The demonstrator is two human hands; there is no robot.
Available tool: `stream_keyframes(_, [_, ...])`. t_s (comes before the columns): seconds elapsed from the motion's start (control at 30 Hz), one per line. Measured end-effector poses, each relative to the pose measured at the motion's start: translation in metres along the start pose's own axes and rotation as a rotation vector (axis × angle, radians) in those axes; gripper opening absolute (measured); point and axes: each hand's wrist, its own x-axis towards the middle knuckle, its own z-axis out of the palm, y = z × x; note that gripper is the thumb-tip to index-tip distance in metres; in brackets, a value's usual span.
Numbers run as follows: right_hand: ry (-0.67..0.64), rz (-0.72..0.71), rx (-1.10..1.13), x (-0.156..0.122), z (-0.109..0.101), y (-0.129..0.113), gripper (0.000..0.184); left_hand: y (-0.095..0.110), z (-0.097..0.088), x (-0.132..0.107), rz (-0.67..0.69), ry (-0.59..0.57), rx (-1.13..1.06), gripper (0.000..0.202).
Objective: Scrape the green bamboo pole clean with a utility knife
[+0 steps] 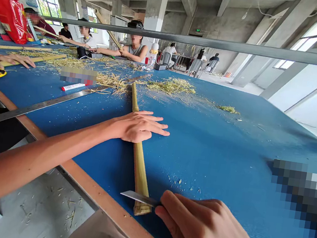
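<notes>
A pale green-yellow bamboo pole (140, 164) lies on the blue tabletop (214, 163), its cut near end close to the table's front edge. Across it, about midway along, rests my left hand (141, 127), palm down with fingers stretched out and apart. My right hand (199, 224) is closed around a knife (136, 196), whose handle is hidden inside the fist. The bare blade points left and lies across the pole just above the cut end. Whether the edge bites into the bamboo cannot be seen.
Bamboo shavings (172, 86) are heaped at the pole's far end. To the left lie a steel ruler (50, 101) and a red-and-white marker (74, 87). A co-worker's hands (15, 59) hold another pole at far left. A blurred dark object (302, 192) sits at right.
</notes>
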Motion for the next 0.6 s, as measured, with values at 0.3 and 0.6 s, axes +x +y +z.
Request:
stream_keyframes(0.3, [-0.025,-0.035,-0.036,0.0043,-0.0004,0.0042,0.032,-0.0019,0.0001,-0.003,0.021,-0.014,-0.001,0.064])
stream_keyframes(0.6, [-0.028,-0.055,-0.047,0.0014,-0.0023,0.0077,0.031,0.001,-0.0052,-0.0064,0.025,-0.041,-0.013,0.065])
